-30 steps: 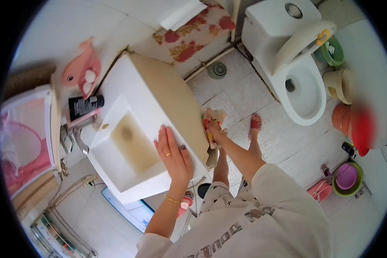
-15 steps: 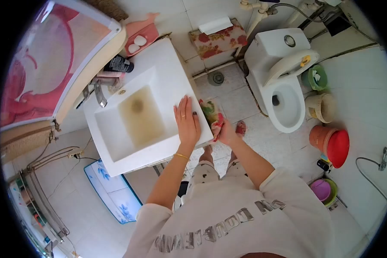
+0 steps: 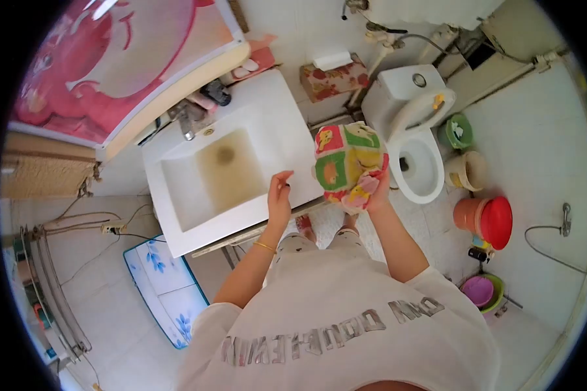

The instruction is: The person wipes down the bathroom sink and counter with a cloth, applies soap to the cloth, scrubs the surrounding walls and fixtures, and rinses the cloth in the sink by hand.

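Note:
My right hand [image 3: 379, 193] grips a patterned cloth [image 3: 349, 163] in green, yellow, pink and red squares, bunched up and raised beside the right edge of the white sink [image 3: 287, 133]. My left hand [image 3: 280, 195] hovers over the sink's front edge, thumb and fingers apart, with nothing in it. Cloudy brownish water [image 3: 231, 173] lies in the basin. A metal faucet [image 3: 186, 126] stands at the basin's far left side.
Right of the sink is a toilet [image 3: 419, 166] with its lid raised. Several buckets line the right wall, one with a red top [image 3: 496, 223]. A tissue box [image 3: 332, 78] hangs on the wall. A pink-patterned cabinet door [image 3: 156, 52] juts in at upper left.
My right hand has lifted the cloth from beside the cabinet to above the sink's edge level. My left hand has come off the sink top, its fingers now curled loosely. The view has shifted.

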